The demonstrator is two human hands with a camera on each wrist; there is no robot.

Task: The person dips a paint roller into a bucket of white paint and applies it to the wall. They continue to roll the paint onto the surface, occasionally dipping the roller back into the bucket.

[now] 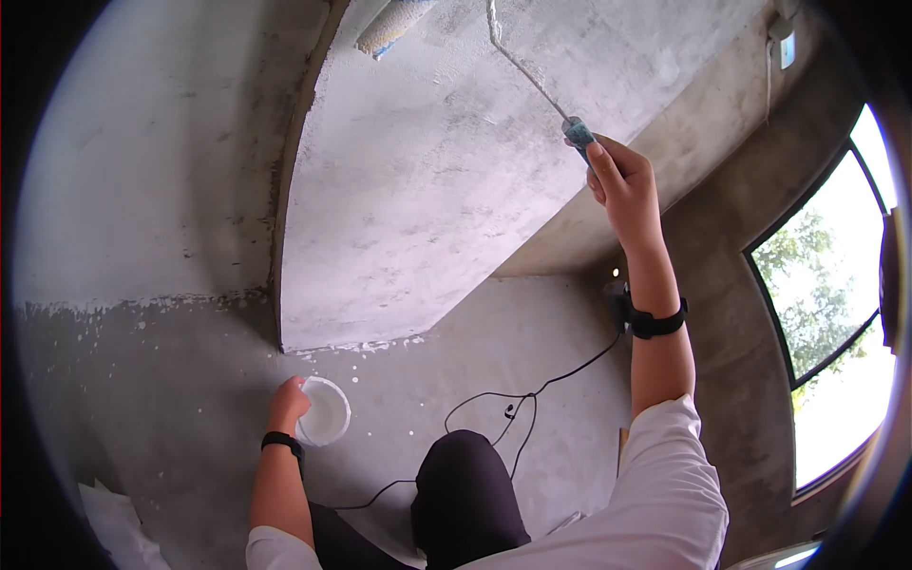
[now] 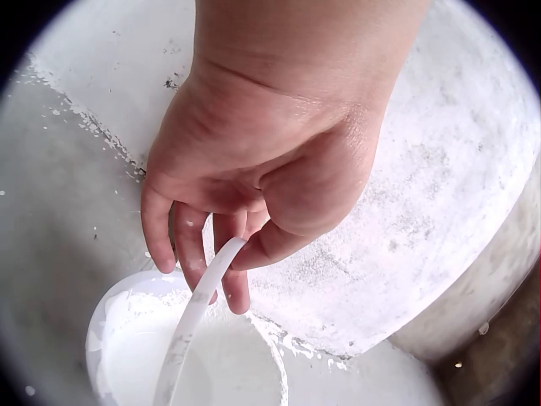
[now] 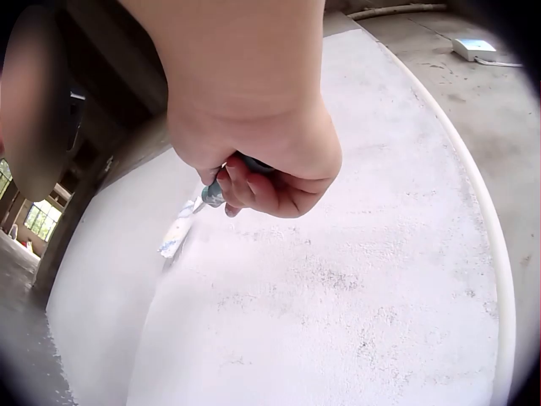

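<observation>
My right hand (image 1: pixel 624 187) grips the green handle (image 1: pixel 577 133) of a paint roller, fingers wrapped round it. The roller's bent wire frame runs up to its white sleeve (image 1: pixel 391 27), which lies against the whitened wall (image 1: pixel 399 209) near the top of the head view. In the right wrist view the sleeve (image 3: pixel 177 230) is near the wall's corner edge. Low on the left, my left hand (image 1: pixel 289 407) holds a white bucket (image 1: pixel 346 425) by its handle. The left wrist view shows thumb and fingers pinching the plastic handle strip (image 2: pixel 196 309) above the white paint (image 2: pixel 228 364).
White drips dot the grey floor (image 1: pixel 380 475) beside the wall's base. A black cable (image 1: pixel 537 391) loops over the floor by my knee (image 1: pixel 465 499). At the right is a large window (image 1: pixel 826 285); a small white box (image 1: pixel 787 47) is mounted at the upper right.
</observation>
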